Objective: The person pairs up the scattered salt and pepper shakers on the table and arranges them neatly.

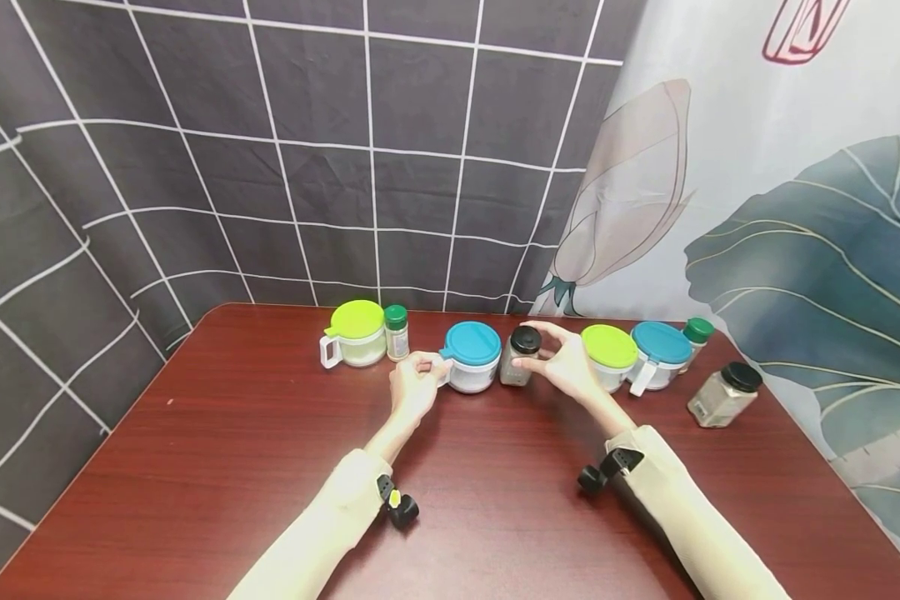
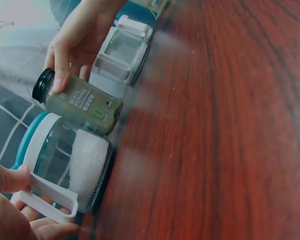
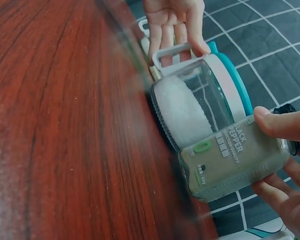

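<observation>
My left hand (image 1: 414, 385) is at the white handle of a clear seasoning jar with a blue lid (image 1: 473, 343). In the left wrist view, the thumb lies at the top of that handle (image 2: 52, 192) and the fingers are behind it. White grains partly fill this jar (image 3: 182, 107). Just to its right stands a black pepper jar (image 1: 517, 367) with a black cap. My right hand (image 1: 570, 362) grips the pepper jar between thumb and fingers, near the cap. In the right wrist view, the pepper jar's label (image 3: 232, 142) shows, and its body overlaps the blue-lidded jar.
Left along the table's back edge stand a green-lidded jar (image 1: 360, 342) and a green-capped shaker (image 1: 397, 337). On the right are another green-lidded jar (image 1: 609, 354), a blue-lidded jar (image 1: 658, 350), a green-capped shaker (image 1: 697, 332) and a black-capped jar (image 1: 723, 396). A curtain hangs behind.
</observation>
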A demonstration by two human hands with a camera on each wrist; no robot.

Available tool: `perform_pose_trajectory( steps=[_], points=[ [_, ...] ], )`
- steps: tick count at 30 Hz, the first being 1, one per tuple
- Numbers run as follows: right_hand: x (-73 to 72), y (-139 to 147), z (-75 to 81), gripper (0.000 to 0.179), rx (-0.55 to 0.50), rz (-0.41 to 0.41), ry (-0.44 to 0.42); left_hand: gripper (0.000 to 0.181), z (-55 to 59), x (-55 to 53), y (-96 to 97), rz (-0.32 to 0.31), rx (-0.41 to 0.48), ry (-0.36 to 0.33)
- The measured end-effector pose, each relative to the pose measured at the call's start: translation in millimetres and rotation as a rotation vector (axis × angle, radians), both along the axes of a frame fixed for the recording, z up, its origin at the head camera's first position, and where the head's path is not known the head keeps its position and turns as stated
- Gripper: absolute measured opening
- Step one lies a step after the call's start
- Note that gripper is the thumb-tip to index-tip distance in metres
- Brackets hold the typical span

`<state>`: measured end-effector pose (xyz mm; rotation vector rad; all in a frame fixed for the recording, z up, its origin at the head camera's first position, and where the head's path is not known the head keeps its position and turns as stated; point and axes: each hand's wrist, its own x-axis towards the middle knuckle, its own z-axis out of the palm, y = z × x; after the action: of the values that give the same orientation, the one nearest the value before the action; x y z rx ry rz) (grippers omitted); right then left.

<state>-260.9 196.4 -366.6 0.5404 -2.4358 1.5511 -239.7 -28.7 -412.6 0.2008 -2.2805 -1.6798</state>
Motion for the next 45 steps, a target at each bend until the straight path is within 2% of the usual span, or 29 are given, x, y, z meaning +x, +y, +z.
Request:
perform_pose_trajectory(
  steps=[11,20,28,33,37,45],
  points=[
    [-8.0,-7,0.9,0.054,0.004,-0.045,-0.022,0.017,3.2,-5.0,0.2,0.016,-0.007,-0.015],
    [-10.7,-8,0.6,0.055,0.002,-0.076,-0.048,0.018,0.4,-10.1,0.5,0.031,0.019,0.002],
    [-37.7,1,-27.1,0.060,-0.017,-0.098,-0.066,0.019,1.1,-13.9,2.6,0.053,0.000,0.009],
    [-41.4,-2,-28.1,0.061,-0.018,-0.138,-0.081,0.019,1.9,-16.7,3.5,0.046,0.016,-0.005],
    [-41.7,-4,-27.6,0.063,-0.068,-0.151,-0.119,0.020,1.1,-19.3,3.6,0.052,0.017,-0.011],
    [-42.7,-7,-25.5,0.063,-0.101,-0.135,-0.134,0.019,-0.5,-22.4,4.8,0.073,0.022,-0.019]
  ],
)
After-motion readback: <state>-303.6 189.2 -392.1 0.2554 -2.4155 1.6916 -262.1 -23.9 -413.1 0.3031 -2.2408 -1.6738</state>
